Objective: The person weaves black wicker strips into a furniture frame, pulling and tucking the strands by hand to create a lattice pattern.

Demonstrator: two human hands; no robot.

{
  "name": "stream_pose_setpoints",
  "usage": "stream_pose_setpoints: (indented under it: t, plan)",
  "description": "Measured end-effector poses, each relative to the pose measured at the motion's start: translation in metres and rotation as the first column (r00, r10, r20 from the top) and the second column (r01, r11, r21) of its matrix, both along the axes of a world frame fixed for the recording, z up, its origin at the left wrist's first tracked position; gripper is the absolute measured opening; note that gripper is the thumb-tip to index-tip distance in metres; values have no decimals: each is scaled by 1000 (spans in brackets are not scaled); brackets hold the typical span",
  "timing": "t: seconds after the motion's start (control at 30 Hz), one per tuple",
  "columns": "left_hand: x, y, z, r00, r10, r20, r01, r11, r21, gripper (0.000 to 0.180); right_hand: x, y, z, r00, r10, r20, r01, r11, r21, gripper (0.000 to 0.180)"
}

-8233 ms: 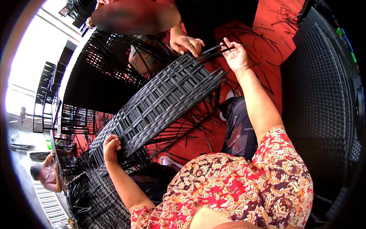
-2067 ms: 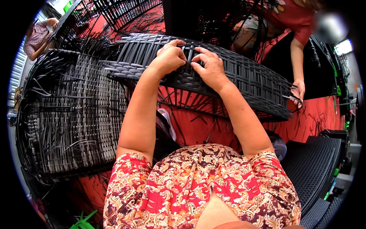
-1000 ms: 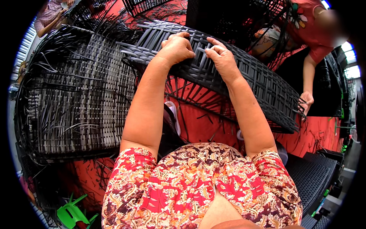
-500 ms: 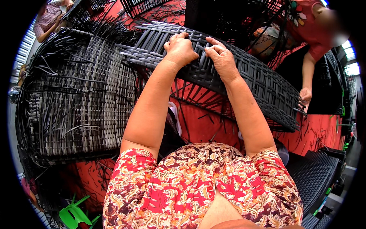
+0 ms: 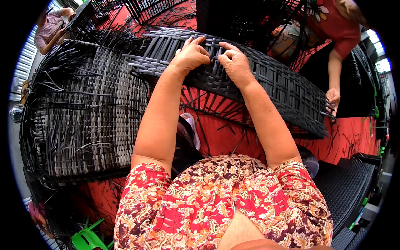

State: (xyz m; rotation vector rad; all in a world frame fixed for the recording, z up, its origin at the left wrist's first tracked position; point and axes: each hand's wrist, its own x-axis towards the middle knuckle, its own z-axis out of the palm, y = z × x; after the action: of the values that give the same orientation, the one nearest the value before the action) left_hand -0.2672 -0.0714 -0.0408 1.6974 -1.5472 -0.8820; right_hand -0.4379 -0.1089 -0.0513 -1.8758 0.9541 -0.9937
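Note:
A long, curved panel of woven dark grey wicker (image 5: 271,81) slants across in front of me, with loose strand ends at its left end. My left hand (image 5: 191,57) bends over the weave near that end, fingers curled and thumb pressed down. Just right of it, my right hand (image 5: 234,63) pinches with thumb and index finger at a grey wicker strand (image 5: 216,53) between the two hands. The left fingertips are partly hidden, and the strand's lower end disappears into the weave.
A large half-woven grey and black piece (image 5: 89,121) stands at left, bristling with loose strands. At right, a co-worker's hand (image 5: 333,96) touches the panel's far end. Strand scraps lie on the red floor (image 5: 221,135). A green plastic stool (image 5: 89,238) stands lower left.
Both my hands have shifted slightly left, and the view has moved a little. My right fingers are lower and closer to the strand between my hands. The co-worker's hand stays at the panel's end.

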Motion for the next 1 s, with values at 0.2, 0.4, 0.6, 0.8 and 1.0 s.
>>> stream_pose_setpoints:
  t: [0.2,0.4,0.6,0.8,1.0]
  plan:
    - [13,1,-2,938,-66,-340,56,998,-38,20,1,-4,-7,987,91,-132,-101,993,-69,16]
    - [19,-14,-22,808,-287,-514,141,942,-304,7,0,-7,0,932,40,-361,-144,953,-265,25]
    - [19,-9,-13,993,-112,-27,112,994,3,22,21,0,-22,913,-78,-401,-31,965,-259,23]
    - [17,-6,5,981,-181,-65,188,974,127,13,10,9,-9,946,-45,-320,-14,984,-179,21]
    - [9,4,12,977,-117,180,122,992,-17,10,17,9,-9,948,-42,-315,-15,984,-177,21]
